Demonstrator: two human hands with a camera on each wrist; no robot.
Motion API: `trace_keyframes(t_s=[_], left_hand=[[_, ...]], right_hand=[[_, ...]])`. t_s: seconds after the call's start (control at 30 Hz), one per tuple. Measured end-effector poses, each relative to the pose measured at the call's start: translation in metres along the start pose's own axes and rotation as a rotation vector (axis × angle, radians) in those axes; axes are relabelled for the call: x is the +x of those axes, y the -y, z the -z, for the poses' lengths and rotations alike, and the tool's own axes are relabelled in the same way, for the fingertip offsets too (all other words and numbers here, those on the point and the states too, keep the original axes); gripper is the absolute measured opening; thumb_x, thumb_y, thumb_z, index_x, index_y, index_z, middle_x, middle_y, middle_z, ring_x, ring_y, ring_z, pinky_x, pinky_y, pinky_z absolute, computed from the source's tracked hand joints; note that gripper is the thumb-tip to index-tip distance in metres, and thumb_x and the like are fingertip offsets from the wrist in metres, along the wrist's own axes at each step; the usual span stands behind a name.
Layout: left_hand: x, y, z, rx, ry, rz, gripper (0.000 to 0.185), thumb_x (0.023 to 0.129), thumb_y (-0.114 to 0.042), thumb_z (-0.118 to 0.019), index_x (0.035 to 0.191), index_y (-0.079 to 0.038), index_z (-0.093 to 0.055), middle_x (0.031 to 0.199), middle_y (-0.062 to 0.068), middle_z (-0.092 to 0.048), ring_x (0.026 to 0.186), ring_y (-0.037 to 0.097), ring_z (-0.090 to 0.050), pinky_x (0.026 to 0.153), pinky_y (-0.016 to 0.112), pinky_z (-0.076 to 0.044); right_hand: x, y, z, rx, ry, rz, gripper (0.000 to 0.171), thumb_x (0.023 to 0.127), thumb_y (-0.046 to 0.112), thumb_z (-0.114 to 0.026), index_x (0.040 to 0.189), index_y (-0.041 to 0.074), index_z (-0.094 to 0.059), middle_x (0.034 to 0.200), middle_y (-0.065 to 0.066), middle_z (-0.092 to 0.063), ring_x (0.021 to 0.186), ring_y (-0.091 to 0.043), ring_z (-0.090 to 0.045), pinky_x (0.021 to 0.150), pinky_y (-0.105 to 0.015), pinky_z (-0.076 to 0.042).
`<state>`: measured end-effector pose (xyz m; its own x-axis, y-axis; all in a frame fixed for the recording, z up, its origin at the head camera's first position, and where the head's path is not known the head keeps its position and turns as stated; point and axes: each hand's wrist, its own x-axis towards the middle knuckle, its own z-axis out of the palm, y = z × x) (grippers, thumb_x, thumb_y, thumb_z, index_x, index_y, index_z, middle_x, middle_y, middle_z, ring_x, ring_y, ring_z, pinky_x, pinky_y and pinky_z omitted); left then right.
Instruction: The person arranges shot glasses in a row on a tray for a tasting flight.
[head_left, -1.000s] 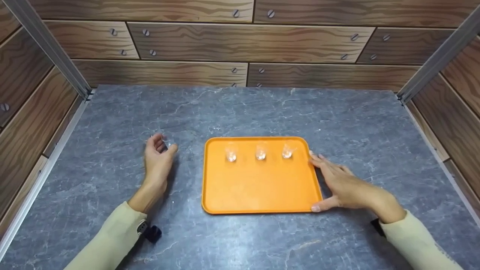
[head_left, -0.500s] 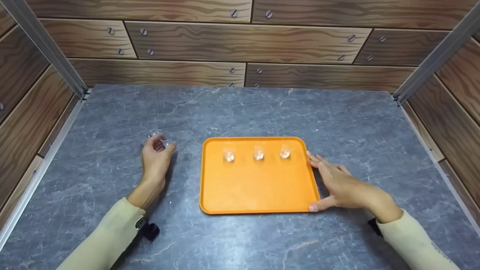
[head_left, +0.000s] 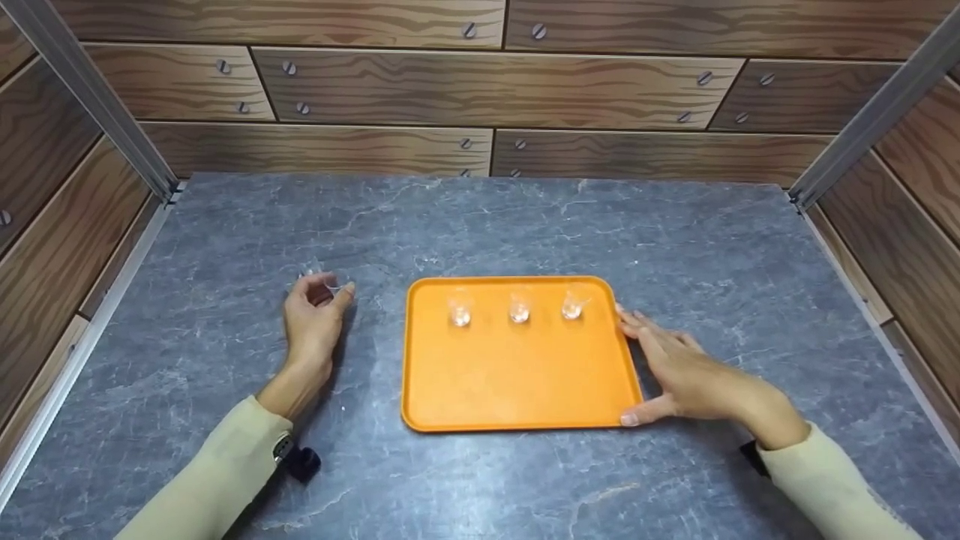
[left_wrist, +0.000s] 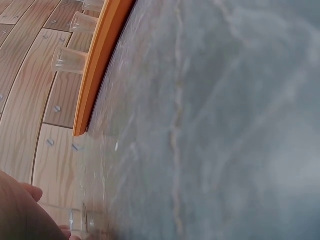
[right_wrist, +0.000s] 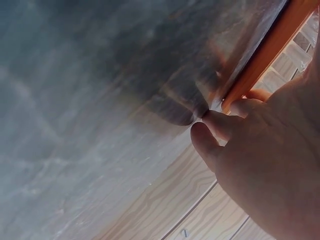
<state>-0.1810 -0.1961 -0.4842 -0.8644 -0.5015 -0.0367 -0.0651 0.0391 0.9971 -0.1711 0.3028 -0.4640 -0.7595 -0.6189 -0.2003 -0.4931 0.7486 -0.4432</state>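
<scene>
An orange tray (head_left: pixel 517 382) lies flat on the grey marbled table. Three small clear cups stand in a row along its far side: a left cup (head_left: pixel 460 315), a middle cup (head_left: pixel 519 311) and a right cup (head_left: pixel 572 308). Left of the tray, my left hand (head_left: pixel 313 322) curls its thumb and fingers round another clear cup (left_wrist: pixel 77 220), low at the tabletop and partly hidden by the hand. My right hand (head_left: pixel 686 375) touches the tray's right side with extended fingers, its thumb (head_left: pixel 639 415) at the near right corner.
Wood-patterned panels (head_left: pixel 382 86) enclose the table (head_left: pixel 480 225) at the back and sides, with metal posts (head_left: pixel 862 112) at the rear corners. Something clear (head_left: pixel 311 268) shows just beyond the left fingers. A dark device (head_left: pixel 304 463) sits at the left wrist.
The left fingers have closed in slightly round the clear cup. My right hand, the tray and its three cups stay put, apart from a small shift of the head view.
</scene>
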Motion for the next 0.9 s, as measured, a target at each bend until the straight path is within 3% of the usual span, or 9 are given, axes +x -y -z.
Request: trace_keyframes(t_s=[0.3,0.7,0.9], left_hand=[[-0.0006,0.0030,-0.0009,0.008,0.010,-0.022,0.031,0.098,0.000,-0.078,0.124,0.010,-0.064,0.123,0.021,-0.063,0.109,0.023,-0.058,0.098,0.029,-0.050],[-0.0028,-0.0022,-0.0019,-0.077,-0.024,-0.151,0.021,0.094,0.004,-0.080,0.111,0.006,-0.068,0.110,0.016,-0.069,0.095,0.021,-0.063,0.078,0.020,-0.054],[-0.0064,-0.0027,-0.0004,-0.066,-0.026,-0.183,0.023,0.094,0.002,-0.082,0.112,0.008,-0.069,0.109,0.015,-0.071,0.093,0.019,-0.065,0.079,0.019,-0.054]], right_hand=[[-0.0005,0.0002,0.0011,0.011,0.014,-0.013,0.133,0.083,0.077,-0.080,0.170,-0.002,-0.018,0.180,-0.019,-0.009,0.163,-0.046,-0.009,0.120,-0.080,-0.013],[0.0002,0.0076,0.0080,0.030,0.053,-0.046,0.132,0.084,0.076,-0.080,0.171,0.000,-0.015,0.181,-0.020,-0.005,0.163,-0.048,-0.007,0.118,-0.084,-0.009],[0.0026,0.0078,0.0082,0.014,0.068,-0.051,0.133,0.083,0.078,-0.078,0.171,0.000,-0.016,0.181,-0.020,-0.005,0.164,-0.046,-0.008,0.119,-0.083,-0.011]])
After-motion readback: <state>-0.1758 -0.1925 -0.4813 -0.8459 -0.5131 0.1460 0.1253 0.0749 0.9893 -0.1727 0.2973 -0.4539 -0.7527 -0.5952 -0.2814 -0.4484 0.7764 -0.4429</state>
